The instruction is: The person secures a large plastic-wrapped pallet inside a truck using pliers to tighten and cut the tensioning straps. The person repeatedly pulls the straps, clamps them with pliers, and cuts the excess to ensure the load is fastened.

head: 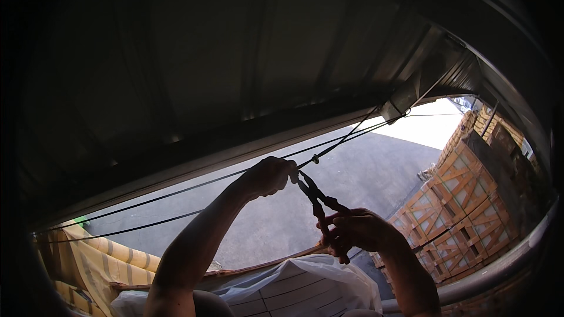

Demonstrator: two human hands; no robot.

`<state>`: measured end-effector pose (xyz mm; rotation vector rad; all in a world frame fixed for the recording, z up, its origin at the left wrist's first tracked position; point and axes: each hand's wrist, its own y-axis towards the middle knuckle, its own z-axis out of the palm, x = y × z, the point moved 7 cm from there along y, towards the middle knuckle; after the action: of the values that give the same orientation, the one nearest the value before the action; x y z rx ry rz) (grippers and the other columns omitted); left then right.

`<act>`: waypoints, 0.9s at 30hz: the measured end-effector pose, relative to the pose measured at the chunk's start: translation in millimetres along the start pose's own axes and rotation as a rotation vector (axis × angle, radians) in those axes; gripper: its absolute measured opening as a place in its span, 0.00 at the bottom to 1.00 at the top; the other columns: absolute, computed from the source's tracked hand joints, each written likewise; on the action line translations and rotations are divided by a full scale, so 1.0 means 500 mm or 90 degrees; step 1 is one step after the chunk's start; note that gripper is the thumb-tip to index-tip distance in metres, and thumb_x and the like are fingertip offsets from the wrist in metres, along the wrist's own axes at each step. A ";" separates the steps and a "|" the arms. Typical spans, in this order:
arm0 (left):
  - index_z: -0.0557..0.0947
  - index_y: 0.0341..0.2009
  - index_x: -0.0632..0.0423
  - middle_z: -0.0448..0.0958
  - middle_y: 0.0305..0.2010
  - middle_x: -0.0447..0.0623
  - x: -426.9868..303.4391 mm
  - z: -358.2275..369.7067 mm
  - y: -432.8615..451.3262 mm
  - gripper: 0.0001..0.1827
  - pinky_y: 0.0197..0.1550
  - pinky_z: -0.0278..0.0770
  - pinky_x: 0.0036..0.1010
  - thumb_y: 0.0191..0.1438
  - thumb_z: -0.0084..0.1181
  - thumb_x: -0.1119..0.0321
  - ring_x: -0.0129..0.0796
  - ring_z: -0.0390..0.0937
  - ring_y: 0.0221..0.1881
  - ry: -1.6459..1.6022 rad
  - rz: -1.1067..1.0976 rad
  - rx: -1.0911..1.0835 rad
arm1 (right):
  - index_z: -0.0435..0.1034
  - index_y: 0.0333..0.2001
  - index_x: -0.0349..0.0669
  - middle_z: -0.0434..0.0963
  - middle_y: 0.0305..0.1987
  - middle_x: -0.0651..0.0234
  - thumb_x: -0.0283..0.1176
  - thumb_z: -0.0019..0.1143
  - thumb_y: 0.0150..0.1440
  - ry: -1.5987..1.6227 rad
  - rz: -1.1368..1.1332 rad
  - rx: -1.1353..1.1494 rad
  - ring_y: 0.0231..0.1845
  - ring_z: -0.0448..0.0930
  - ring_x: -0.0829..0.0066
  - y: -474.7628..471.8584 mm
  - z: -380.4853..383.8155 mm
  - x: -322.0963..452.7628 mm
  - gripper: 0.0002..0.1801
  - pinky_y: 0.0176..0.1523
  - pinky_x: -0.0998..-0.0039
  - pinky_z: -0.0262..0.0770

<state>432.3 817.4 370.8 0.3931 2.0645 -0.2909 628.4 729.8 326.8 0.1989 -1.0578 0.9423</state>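
Note:
My left hand [274, 176] grips one of the dark cables [328, 149] stretched beneath the roof. Just to its right, a small metal fitting [315, 159] sits on that line; its exact type is hard to tell in the dim light. My right hand [357, 231] holds a pair of pliers [313, 191] by the handles, which are spread apart. The jaws point up towards the left fingertips, close to the cable. Whether they bite on anything cannot be made out. A second cable [154, 198] passes behind my left hand.
Dark corrugated metal roofing [211, 53] spans overhead, with a metal bracket [398, 101] at its edge. Below lies a grey floor [264, 220]. Wooden crates [454, 211] are stacked at right, yellow wrapped bundles [114, 257] at left. Plastic sheeting [304, 268] covers a stack directly beneath me.

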 end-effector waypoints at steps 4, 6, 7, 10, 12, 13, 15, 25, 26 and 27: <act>0.78 0.34 0.57 0.66 0.17 0.48 0.001 -0.003 0.003 0.10 0.19 0.59 0.30 0.54 0.41 0.73 0.29 0.62 0.16 0.067 -0.019 0.029 | 0.62 0.56 0.22 0.78 0.41 0.42 0.33 0.42 0.65 0.075 -0.020 0.074 0.35 0.82 0.53 -0.003 0.022 -0.007 0.24 0.32 0.58 0.82; 0.78 0.33 0.57 0.66 0.17 0.48 0.004 -0.006 -0.001 0.10 0.19 0.60 0.30 0.55 0.42 0.71 0.29 0.61 0.16 0.072 -0.024 0.014 | 0.61 0.57 0.21 0.77 0.43 0.41 0.34 0.41 0.66 0.093 -0.031 0.088 0.37 0.82 0.52 0.006 0.037 -0.012 0.25 0.34 0.57 0.83; 0.78 0.33 0.56 0.66 0.17 0.48 0.003 -0.005 0.001 0.10 0.20 0.60 0.30 0.55 0.42 0.70 0.29 0.62 0.17 0.060 -0.029 0.014 | 0.60 0.58 0.21 0.76 0.46 0.41 0.36 0.41 0.66 0.113 -0.038 0.109 0.39 0.82 0.52 0.006 0.041 -0.017 0.26 0.36 0.56 0.82; 0.78 0.31 0.56 0.66 0.18 0.48 0.007 -0.003 0.006 0.12 0.21 0.60 0.31 0.57 0.41 0.65 0.29 0.62 0.17 0.050 -0.021 0.011 | 0.58 0.60 0.22 0.74 0.51 0.40 0.38 0.40 0.66 0.154 -0.063 0.159 0.43 0.81 0.52 0.012 0.041 -0.034 0.29 0.40 0.55 0.81; 0.77 0.29 0.55 0.63 0.15 0.45 0.008 -0.002 0.008 0.16 0.19 0.56 0.28 0.60 0.40 0.61 0.26 0.58 0.15 0.048 0.011 -0.002 | 0.57 0.60 0.22 0.74 0.51 0.41 0.38 0.40 0.66 0.158 -0.093 0.167 0.44 0.81 0.52 0.012 0.039 -0.039 0.29 0.39 0.55 0.81; 0.77 0.28 0.55 0.60 0.13 0.41 0.007 -0.001 0.008 0.18 0.16 0.52 0.25 0.63 0.40 0.59 0.23 0.54 0.12 0.044 0.035 -0.013 | 0.57 0.60 0.22 0.74 0.50 0.42 0.38 0.40 0.66 0.206 -0.084 0.184 0.43 0.81 0.53 0.018 0.042 -0.045 0.29 0.39 0.56 0.81; 0.76 0.28 0.55 0.61 0.13 0.41 0.003 -0.002 0.007 0.18 0.17 0.52 0.25 0.63 0.40 0.59 0.24 0.54 0.13 0.060 0.048 -0.015 | 0.57 0.60 0.22 0.75 0.48 0.43 0.37 0.41 0.65 0.301 -0.066 0.217 0.41 0.82 0.55 0.031 0.048 -0.054 0.29 0.39 0.57 0.81; 0.75 0.27 0.56 0.69 0.19 0.51 0.001 -0.007 0.011 0.18 0.25 0.65 0.33 0.60 0.38 0.59 0.34 0.68 0.22 0.146 0.071 -0.008 | 0.65 0.55 0.24 0.77 0.44 0.46 0.35 0.47 0.64 0.010 -0.028 0.048 0.41 0.82 0.57 0.005 0.017 -0.016 0.24 0.44 0.62 0.81; 0.75 0.28 0.56 0.70 0.19 0.51 0.007 -0.007 0.015 0.18 0.25 0.65 0.33 0.60 0.37 0.59 0.34 0.69 0.22 0.127 0.048 -0.003 | 0.65 0.55 0.24 0.77 0.45 0.45 0.36 0.47 0.64 0.007 -0.035 0.048 0.43 0.82 0.57 0.002 0.021 -0.011 0.24 0.45 0.62 0.81; 0.75 0.28 0.56 0.70 0.20 0.51 0.012 -0.007 0.015 0.18 0.26 0.66 0.34 0.60 0.37 0.60 0.35 0.69 0.22 0.114 0.021 -0.002 | 0.65 0.55 0.24 0.77 0.46 0.44 0.36 0.47 0.64 0.004 -0.044 0.054 0.44 0.82 0.56 0.001 0.022 -0.009 0.25 0.46 0.62 0.81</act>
<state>429.5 826.6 366.8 0.4655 2.2303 -0.2393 620.2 721.6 328.6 0.3010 -0.9990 0.9259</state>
